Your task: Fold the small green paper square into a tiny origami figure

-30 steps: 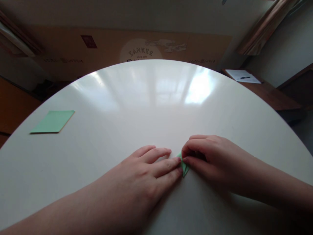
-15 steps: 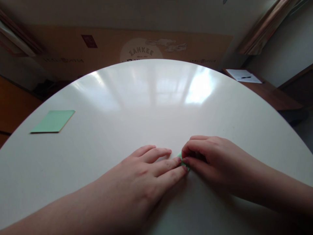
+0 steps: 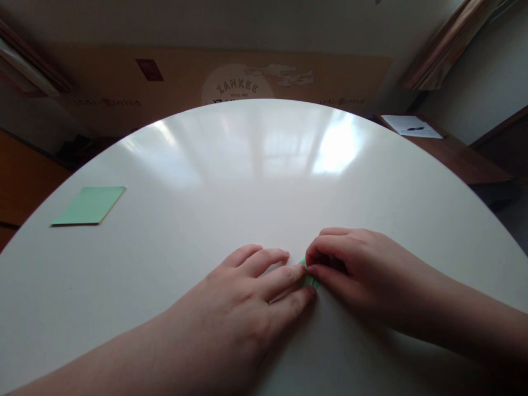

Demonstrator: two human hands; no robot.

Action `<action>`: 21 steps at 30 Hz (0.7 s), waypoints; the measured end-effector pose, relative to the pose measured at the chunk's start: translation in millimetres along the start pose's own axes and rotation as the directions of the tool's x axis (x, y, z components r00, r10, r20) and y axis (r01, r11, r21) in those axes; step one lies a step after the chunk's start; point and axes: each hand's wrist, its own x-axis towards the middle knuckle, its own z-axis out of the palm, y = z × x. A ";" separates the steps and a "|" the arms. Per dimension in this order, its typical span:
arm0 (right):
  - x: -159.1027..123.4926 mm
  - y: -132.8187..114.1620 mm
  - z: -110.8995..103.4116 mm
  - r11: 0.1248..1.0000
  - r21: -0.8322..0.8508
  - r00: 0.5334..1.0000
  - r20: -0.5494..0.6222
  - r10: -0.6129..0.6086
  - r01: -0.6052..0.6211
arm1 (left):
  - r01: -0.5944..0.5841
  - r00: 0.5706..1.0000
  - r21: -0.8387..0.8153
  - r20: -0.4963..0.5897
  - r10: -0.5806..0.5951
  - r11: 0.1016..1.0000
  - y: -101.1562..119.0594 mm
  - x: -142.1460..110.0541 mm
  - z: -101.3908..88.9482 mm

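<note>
A small piece of folded green paper [image 3: 312, 282] lies on the white table, mostly covered by fingers. My left hand [image 3: 251, 294] rests palm down with its fingers spread, the index fingertip and thumb touching the paper's left and near side. From the right, my right hand [image 3: 358, 264] pinches the paper between thumb and curled index finger. The two hands' fingertips almost meet over it. How the paper is folded under them is hidden.
A stack of square green paper sheets [image 3: 91, 205] lies at the table's left. The round white table [image 3: 231, 209] has a curved far edge. Behind it stands a printed cardboard panel [image 3: 177, 82]. At the right, white paper with a dark pen [image 3: 414, 128] lies on a brown surface.
My left thumb has shifted slightly down and back, baring a little more of the green paper. The right hand keeps its pinch almost unmoved.
</note>
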 end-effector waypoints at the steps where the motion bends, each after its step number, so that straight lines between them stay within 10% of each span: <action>1: 0.4 0.0 0.1 1.000 0.002 1.000 0.002 0.001 -0.001 | 0.006 1.000 -0.005 0.005 -0.006 1.000 -0.3 -0.2 -0.2; 21: -0.3 3.9 -0.1 0.987 0.143 0.997 0.016 0.076 -0.077 | 0.005 1.000 -0.047 0.028 -0.004 0.999 -5.9 -3.9 1.1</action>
